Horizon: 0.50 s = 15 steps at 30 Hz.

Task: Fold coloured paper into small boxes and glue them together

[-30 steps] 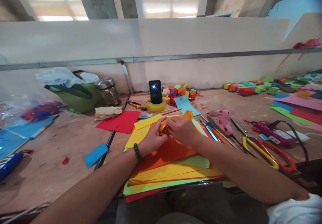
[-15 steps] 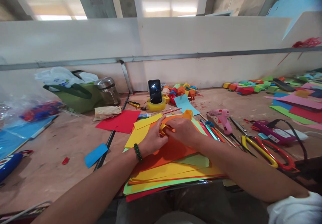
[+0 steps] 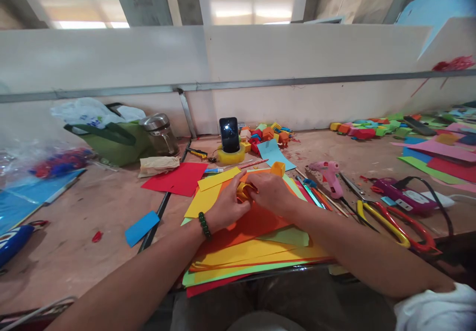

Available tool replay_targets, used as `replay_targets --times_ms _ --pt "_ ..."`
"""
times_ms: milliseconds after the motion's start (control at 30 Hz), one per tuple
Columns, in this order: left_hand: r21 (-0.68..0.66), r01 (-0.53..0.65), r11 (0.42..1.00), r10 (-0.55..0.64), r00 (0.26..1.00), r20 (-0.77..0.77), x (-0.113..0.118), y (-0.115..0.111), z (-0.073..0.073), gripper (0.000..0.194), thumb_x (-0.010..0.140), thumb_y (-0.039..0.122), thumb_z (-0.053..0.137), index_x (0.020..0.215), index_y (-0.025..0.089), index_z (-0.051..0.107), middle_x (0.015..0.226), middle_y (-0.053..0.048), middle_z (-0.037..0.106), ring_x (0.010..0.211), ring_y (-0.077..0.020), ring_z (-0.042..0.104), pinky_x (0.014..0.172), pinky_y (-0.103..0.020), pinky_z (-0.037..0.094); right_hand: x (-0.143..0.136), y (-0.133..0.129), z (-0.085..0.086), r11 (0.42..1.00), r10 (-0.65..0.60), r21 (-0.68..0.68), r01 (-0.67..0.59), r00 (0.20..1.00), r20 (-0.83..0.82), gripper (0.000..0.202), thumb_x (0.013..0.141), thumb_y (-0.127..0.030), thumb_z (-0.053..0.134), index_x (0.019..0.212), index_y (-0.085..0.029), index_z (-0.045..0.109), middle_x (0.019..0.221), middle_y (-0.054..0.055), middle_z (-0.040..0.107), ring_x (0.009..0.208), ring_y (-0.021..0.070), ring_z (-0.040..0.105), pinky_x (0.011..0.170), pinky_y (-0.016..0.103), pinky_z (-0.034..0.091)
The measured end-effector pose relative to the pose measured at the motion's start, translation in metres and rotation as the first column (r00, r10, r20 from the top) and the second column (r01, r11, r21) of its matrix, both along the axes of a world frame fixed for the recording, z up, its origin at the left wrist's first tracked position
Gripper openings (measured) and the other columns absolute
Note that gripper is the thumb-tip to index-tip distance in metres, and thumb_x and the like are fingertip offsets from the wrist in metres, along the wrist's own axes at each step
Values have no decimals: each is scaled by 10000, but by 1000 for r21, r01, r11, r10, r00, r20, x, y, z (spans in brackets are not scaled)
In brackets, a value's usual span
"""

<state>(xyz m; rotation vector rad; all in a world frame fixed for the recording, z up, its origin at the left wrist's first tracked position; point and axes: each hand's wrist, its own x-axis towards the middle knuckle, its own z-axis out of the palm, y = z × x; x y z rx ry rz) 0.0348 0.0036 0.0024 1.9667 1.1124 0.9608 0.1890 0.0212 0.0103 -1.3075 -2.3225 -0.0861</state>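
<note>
Folding work: both hands met over a small yellow-orange paper piece (image 3: pixel 245 191) at the centre of the table (image 3: pixel 92 212).
Left hand (image 3: pixel 226 204): curled, fingers pinching the near-left side of the paper piece; a green bead bracelet (image 3: pixel 203 225) sat on the wrist.
Right hand (image 3: pixel 271 192): curled over the piece from the 3 o'clock side, fingertips pressed on it; how much it gripped could not be told.
Paper piece: folded, partly hidden between the two hands, held just above or on the stack of coloured sheets (image 3: pixel 253 251); which one could not be told.
Stack: orange, yellow, green and red sheets, lying under the hands and running toward 6 o'clock.
At 12 o'clock: a phone (image 3: pixel 229 135) stood upright in a yellow tape roll (image 3: pixel 231 156), with small coloured paper boxes (image 3: pixel 267 135) just beside it.
At 2 o'clock: a pink glue gun (image 3: pixel 329 175) lay on the table.
At 3 o'clock: scissors with yellow and red handles (image 3: pixel 394 222) lay near the table edge.
At 10 o'clock: a red sheet (image 3: pixel 176 180), and beyond it a glass jar with a metal lid (image 3: pixel 159 134) next to a green bag (image 3: pixel 111 142).
At 8 o'clock: a small blue paper slip (image 3: pixel 141 228) lay well apart from the stack.
</note>
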Motion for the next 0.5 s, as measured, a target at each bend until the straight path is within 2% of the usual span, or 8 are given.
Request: replay_targets --times_ms 133,267,400,500 --pt "8 4 1000 -5 1000 12 0 0 1 744 675 178 570 1391 132 374 949 -63 642 671 -135 550 637 -254 473 0 3 -1 999 -27 -32 26 999 -42 130 808 -153 531 769 -154 655 710 58 694 632 169 595 556 256 308" --pt "28 -6 1000 5 999 40 0 0 2 729 668 167 577 1374 147 399 1009 -75 639 692 -137 561 648 -252 470 1 3 -1 999 -5 -50 0 996 -92 121 801 -170 539 792 -163 659 718 43 693 630 158 591 555 246 308" --pt "-19 8 1000 -6 997 74 1 0 2 734 683 189 588 1388 150 385 824 -15 622 624 -125 531 601 -236 452 3 4 -2 1000 1 -27 -4 993 -114 160 806 -156 525 697 -162 642 646 35 659 583 142 553 545 243 302" --pt "-32 11 999 -8 996 84 1 -1 2 731 680 193 595 1382 156 393 820 -9 617 618 -119 525 606 -235 455 3 6 -2 1000 -4 -14 3 994 -112 179 811 -161 523 663 -162 625 616 31 636 570 139 534 545 246 295"
